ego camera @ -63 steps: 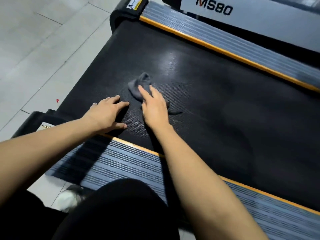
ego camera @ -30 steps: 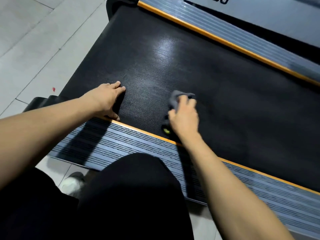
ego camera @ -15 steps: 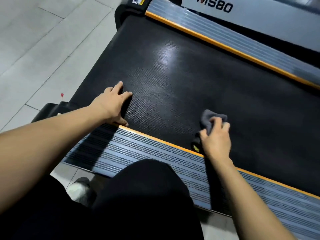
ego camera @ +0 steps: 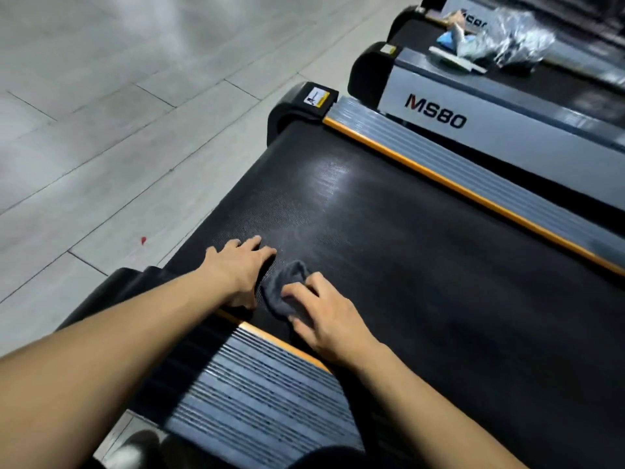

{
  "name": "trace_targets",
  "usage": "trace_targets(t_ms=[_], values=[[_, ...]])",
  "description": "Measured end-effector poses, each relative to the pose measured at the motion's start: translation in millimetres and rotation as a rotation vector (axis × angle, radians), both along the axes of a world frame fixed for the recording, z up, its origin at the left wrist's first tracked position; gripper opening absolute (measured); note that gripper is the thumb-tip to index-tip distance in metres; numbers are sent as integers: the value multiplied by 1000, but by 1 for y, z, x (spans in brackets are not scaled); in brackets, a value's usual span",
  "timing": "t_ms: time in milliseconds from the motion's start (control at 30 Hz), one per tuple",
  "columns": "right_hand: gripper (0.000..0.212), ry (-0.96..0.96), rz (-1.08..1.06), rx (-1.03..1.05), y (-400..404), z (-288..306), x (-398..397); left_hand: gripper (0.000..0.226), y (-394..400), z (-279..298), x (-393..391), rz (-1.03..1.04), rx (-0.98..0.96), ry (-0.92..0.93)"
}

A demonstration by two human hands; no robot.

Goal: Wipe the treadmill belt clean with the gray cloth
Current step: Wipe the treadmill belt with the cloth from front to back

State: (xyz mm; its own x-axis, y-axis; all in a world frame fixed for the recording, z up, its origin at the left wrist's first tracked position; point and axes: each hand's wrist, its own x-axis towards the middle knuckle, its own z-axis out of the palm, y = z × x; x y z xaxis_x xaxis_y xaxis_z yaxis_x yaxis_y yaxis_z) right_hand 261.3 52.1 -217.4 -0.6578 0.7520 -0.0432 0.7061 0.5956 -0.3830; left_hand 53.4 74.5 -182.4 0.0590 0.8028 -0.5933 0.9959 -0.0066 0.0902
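Crumpled gray cloth point(ego camera: 285, 292) under right hand point(ego camera: 324, 319); textured black belt point(ego camera: 422, 252).

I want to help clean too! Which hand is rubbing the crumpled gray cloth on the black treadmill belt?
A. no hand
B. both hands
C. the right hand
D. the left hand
C: the right hand presses the crumpled gray cloth on the black treadmill belt; the left hand lies flat beside it.

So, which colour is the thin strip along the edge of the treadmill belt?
Orange: the strip shows best in the head view.
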Motion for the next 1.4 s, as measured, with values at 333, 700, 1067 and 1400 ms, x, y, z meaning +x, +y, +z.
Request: trace_targets(t_ms=[333, 700, 1067, 1400], values=[[35, 41, -94, 254, 72, -23, -14, 39, 19, -21, -5, 60, 374, -12], [34, 50, -807, 250, 301, -38, -27, 54, 83, -64, -18, -45, 623, -89], [40, 94, -148, 254, 376, -44, -127, 55, 87, -83, -15, 35, 654, -204], [41, 159, -587, 304, 372, -51, -72, 55, 84, -84, -11, 69, 659, -203]])
